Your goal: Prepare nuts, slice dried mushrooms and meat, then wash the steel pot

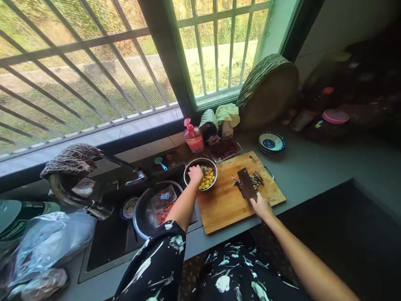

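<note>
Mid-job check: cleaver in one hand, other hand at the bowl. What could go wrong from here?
1. The right hand holds the cleaver on the cutting board while the left hand works elsewhere: split attention could let the blade slip.
2. The small bowl sits at the board's corner beside the sink; a nudge might tip it in.

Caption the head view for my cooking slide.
Left hand over bowl, right hand holding cleaver on board.

Strong daylight comes thru the window [94,71], outside is overexposed w/ glare. Cutting board [232,196] is well lit and sharp. Right side of the counter [313,167] and the far corner are dim, soft, lacking detail. Wide-angle distortion bends window bars at edges.
</note>
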